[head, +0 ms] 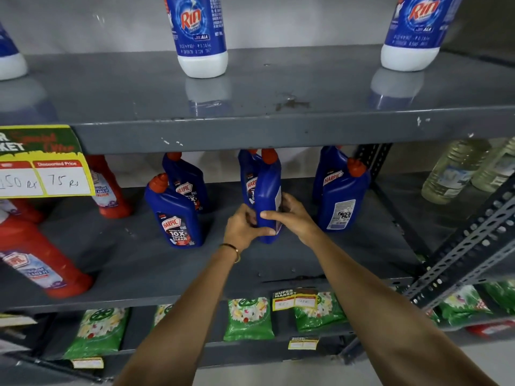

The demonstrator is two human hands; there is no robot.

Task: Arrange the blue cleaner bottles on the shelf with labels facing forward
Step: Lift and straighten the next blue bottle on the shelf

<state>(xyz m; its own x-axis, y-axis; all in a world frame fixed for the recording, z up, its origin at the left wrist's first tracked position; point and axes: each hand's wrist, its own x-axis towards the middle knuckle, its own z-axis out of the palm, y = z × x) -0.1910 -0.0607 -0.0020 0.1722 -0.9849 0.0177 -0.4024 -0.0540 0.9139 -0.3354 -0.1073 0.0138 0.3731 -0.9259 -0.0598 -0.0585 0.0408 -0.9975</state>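
Note:
Several blue Harpic cleaner bottles with red caps stand on the middle grey shelf. My left hand and my right hand both grip the middle front bottle near its base; its narrow side faces me, the label turned to the right. Behind it stands another blue bottle with its front label showing. At the left, one blue bottle and one behind it show front labels. At the right, a front bottle shows its back label with a barcode, hiding most of another bottle.
Red cleaner bottles stand at the shelf's left, under a yellow price sign. White-and-blue Rin bottles are on the shelf above. Clear bottles stand at the right beyond a perforated upright. Green packets fill the shelf below.

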